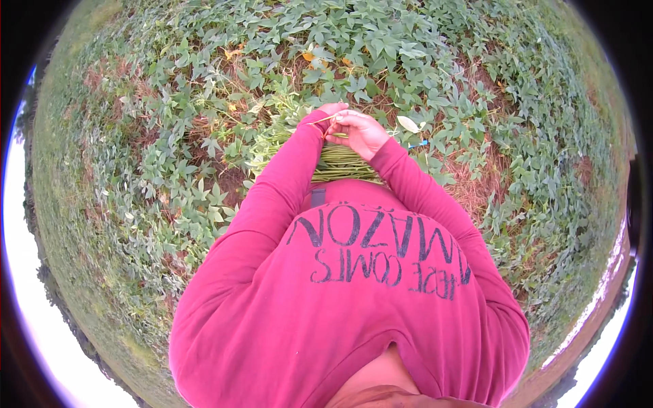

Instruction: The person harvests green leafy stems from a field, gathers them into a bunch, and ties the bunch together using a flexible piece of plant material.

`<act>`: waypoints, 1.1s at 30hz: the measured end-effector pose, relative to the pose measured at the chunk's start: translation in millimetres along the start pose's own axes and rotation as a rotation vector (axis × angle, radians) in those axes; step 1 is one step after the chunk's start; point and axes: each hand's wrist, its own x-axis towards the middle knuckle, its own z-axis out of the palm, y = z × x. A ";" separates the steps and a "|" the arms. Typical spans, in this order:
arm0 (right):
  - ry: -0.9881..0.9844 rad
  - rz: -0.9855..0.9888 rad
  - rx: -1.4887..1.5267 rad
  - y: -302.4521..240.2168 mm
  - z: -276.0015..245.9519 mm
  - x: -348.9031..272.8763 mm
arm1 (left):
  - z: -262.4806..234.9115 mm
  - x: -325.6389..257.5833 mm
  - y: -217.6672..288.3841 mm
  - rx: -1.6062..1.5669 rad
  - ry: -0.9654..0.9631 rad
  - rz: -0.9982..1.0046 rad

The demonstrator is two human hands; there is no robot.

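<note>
Against my lap lies a thick bundle of long green stems [347, 164], with leafy ends spreading to the left. My right hand [362, 133] is closed over the bundle's top, its thumb and fingertips pinching a thin yellowish strand [322, 120] that sticks out to the left. Just beyond it, my left hand [331, 109] curls inward at the bundle's far side and meets the right fingertips. Only part of the left hand shows past its sleeve; what it grips, if anything, is hidden.
Low leafy green vines [381, 47] cover the ground all around. Dry brown grass [476, 180] shows through to the right. A small blue item [419, 143] lies just right of the bundle, near a pale leaf [409, 124]. A paler strip of ground runs along the far right.
</note>
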 end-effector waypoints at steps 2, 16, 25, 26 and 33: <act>-0.010 -0.011 0.067 -10.8 4.6 -17.3 | 7.8 -7.3 0.2 -0.090 -0.219 -0.004; 0.212 0.146 -0.246 -16.4 -10.1 -24.6 | 27.5 -4.4 7.8 0.058 0.051 -0.137; 0.227 0.117 -0.504 -17.9 3.1 -22.5 | 7.3 5.2 -2.4 0.098 0.037 -0.143; 0.247 0.139 -0.486 -19.3 -7.1 -25.4 | 25.9 1.4 5.4 0.140 0.054 -0.160; 0.196 0.277 -0.613 -21.0 -14.3 -19.8 | 40.2 -5.7 8.1 0.166 0.205 -0.185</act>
